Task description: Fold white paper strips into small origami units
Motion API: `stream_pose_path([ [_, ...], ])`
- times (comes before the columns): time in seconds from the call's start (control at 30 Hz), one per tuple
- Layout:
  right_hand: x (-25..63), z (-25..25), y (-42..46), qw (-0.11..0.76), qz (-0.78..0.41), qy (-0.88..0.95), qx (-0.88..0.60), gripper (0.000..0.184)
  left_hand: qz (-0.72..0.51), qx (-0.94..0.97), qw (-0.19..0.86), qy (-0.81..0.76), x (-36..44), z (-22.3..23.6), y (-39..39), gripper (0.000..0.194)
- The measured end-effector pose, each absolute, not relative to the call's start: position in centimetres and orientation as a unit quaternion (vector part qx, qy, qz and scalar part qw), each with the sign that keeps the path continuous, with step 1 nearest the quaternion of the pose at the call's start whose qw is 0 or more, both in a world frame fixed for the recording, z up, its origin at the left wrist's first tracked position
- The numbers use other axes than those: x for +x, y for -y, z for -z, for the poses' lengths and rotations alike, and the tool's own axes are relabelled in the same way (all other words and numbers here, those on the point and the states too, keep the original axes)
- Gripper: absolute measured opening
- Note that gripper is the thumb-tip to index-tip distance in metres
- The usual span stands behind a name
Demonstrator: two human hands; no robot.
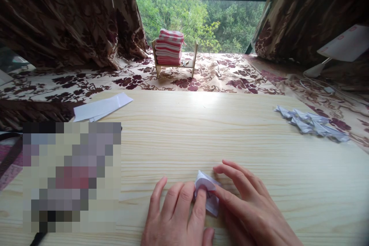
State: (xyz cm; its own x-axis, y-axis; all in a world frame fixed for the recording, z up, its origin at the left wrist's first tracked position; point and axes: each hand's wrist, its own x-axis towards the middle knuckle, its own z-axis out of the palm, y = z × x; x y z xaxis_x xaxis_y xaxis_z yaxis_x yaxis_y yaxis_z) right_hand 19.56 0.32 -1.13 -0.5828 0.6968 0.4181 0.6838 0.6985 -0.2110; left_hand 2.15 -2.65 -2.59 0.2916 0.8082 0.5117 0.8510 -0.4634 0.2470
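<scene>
Both hands, left hand [177,215] and right hand [253,207], pinching small folded white paper [208,192] between fingertips, touching, long axis tilted away-left, equally near.

small white folded paper piece [208,192], creased, partly lifted flap, lying flat on light wooden table near front edge, pinched between both hands' fingertips.

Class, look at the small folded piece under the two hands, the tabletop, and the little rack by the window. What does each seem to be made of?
Folded piece: thin white paper, matte, judging by its sharp creases; both the left hand and the right hand press on it.
Tabletop: pale wood or wood-look laminate, with long grain lines.
Rack: apparently light unpainted wood slats, holding pink-and-white striped folded cloth.
</scene>
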Motion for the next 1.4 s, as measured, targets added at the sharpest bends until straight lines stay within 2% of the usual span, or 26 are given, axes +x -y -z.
stream_pose_path([
  [0.47,20.2,1.7,-0.2,0.254,-0.033,0.884,-0.391,0.041,0.273,-0.812,0.049,0.513,2.1,2.6,2.5,0.039],
  [0.63,20.7,1.2,-0.3,0.254,-0.023,0.884,-0.393,0.036,0.240,-0.832,0.060,0.496,1.7,2.4,2.4,0.037],
  [0.77,20.7,0.6,-0.3,0.239,-0.003,0.875,-0.420,0.042,0.231,-0.840,0.065,0.487,1.5,2.5,2.3,0.035],
  [1.13,19.6,2.0,-0.3,0.244,0.043,0.886,-0.392,0.031,0.218,-0.833,0.088,0.501,1.6,2.9,2.7,0.034],
  [1.4,19.5,2.3,-0.3,0.245,0.029,0.884,-0.398,0.033,0.199,-0.835,0.091,0.505,1.6,2.7,2.8,0.035],
])
